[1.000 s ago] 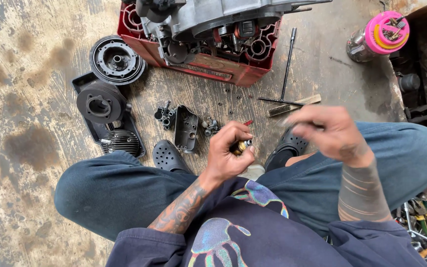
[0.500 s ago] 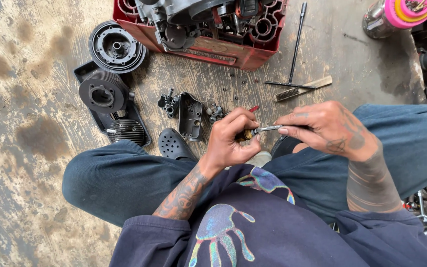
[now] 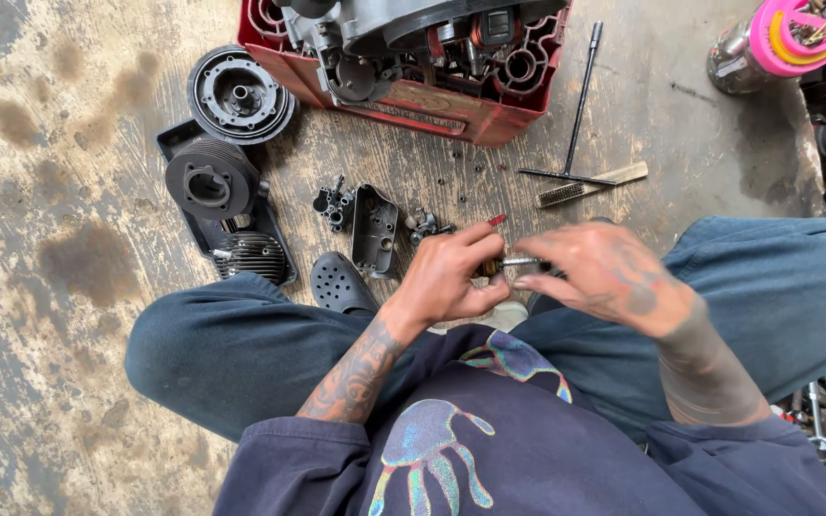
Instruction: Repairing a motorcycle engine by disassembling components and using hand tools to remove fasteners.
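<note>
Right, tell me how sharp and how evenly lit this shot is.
Head view: soft, even daylight, no glare; the floor and red crate are sharp; the left hand and right hand are slightly soft; lines bow a little toward the edges.

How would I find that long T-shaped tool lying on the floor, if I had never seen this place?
Start at the red crate holding the engine casing at the top of the picture. Just right of its corner lies the T-handle wrench, a thin dark rod running down to a short crossbar. A small wire brush with a pale wooden handle lies beside the crossbar; the wrench alone is long, slim and all metal.
</note>
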